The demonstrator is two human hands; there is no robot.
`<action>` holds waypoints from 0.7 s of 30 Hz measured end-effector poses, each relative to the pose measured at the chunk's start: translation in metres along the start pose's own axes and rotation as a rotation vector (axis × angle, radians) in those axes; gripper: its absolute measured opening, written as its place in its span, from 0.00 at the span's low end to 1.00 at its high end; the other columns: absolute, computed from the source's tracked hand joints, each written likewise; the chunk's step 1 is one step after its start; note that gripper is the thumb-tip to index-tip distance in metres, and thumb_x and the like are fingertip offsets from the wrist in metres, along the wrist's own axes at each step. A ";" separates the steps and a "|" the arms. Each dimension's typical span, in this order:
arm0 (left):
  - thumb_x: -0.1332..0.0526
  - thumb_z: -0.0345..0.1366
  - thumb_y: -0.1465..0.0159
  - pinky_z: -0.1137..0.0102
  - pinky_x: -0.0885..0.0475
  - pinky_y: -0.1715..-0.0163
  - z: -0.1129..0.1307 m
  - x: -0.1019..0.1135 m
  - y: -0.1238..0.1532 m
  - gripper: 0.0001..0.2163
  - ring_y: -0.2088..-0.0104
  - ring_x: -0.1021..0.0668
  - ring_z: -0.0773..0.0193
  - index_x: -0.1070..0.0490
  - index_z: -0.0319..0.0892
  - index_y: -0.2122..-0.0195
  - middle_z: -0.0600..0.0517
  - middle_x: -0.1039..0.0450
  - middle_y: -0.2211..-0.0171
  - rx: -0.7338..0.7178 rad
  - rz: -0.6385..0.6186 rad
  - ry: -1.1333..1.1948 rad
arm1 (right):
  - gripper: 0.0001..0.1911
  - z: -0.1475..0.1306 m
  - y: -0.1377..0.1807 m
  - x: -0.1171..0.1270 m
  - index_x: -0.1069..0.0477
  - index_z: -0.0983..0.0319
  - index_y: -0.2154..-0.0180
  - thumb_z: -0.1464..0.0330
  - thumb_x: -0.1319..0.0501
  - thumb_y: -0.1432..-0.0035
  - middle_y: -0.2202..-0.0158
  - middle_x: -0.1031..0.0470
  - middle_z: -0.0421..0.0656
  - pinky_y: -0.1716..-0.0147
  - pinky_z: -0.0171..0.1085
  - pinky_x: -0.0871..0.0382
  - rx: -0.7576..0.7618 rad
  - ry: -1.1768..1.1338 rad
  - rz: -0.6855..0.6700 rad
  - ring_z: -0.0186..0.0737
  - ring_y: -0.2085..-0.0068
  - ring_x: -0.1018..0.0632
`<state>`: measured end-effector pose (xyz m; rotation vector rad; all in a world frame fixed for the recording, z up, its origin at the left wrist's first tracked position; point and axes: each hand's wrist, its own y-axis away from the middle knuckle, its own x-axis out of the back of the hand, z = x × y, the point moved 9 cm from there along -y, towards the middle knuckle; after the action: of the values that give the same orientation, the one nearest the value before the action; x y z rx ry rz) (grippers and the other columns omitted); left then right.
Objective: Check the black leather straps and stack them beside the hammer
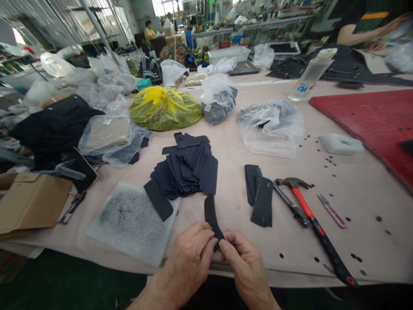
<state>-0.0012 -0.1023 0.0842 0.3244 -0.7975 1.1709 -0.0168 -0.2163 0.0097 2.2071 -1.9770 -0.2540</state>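
Both my hands meet at the table's near edge on one dark, flat, curved piece (211, 215). My left hand (190, 258) pinches its lower end between thumb and fingers. My right hand (243, 262) pinches the same end from the right, thumb against it. The piece sticks up and away from my fingers. Just beyond lies a fanned pile of the same dark pieces (189, 168). To the right, two more dark pieces (260, 196) lie side by side.
A translucent cutting pad (129, 226) lies at the left, a red-handled hammer (314, 226), a black tool and small snips (332, 212) at the right. Plastic bags (271, 127), a yellow bag (164, 107), a cardboard box (30, 202) and a red mat (374, 120) surround them. People sit at the far tables.
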 end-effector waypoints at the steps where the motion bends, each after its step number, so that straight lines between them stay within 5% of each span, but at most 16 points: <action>1: 0.49 0.26 0.32 0.69 0.26 0.59 0.000 -0.001 0.000 0.10 0.61 0.24 0.63 0.28 0.39 0.62 0.45 0.27 0.62 -0.005 -0.005 0.007 | 0.14 -0.005 0.000 0.000 0.31 0.60 0.70 0.58 0.44 0.36 0.77 0.38 0.36 0.74 0.34 0.41 0.039 0.040 -0.005 0.35 0.75 0.35; 7: 0.52 0.25 0.33 0.67 0.28 0.64 0.006 -0.011 0.003 0.11 0.66 0.26 0.62 0.31 0.39 0.65 0.47 0.30 0.67 -0.021 -0.061 0.072 | 0.13 -0.034 0.006 -0.003 0.35 0.60 0.71 0.65 0.49 0.34 0.74 0.37 0.37 0.71 0.34 0.39 0.263 0.209 -0.007 0.36 0.72 0.32; 17: 0.52 0.23 0.35 0.68 0.33 0.67 0.009 -0.012 0.007 0.09 0.68 0.29 0.62 0.36 0.40 0.67 0.48 0.32 0.69 -0.060 0.016 0.040 | 0.13 -0.044 0.013 -0.007 0.36 0.60 0.71 0.68 0.50 0.33 0.74 0.36 0.38 0.71 0.35 0.40 0.360 0.277 0.017 0.36 0.72 0.32; 21: 0.51 0.24 0.36 0.69 0.36 0.70 0.011 -0.013 0.008 0.08 0.70 0.31 0.63 0.37 0.41 0.69 0.50 0.35 0.72 -0.034 0.074 0.054 | 0.13 -0.034 0.011 -0.007 0.36 0.60 0.70 0.65 0.50 0.32 0.74 0.37 0.38 0.70 0.35 0.40 0.281 0.205 -0.022 0.36 0.72 0.33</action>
<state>-0.0147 -0.1151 0.0818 0.2360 -0.7865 1.2294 -0.0204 -0.2102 0.0456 2.3087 -1.9773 0.2549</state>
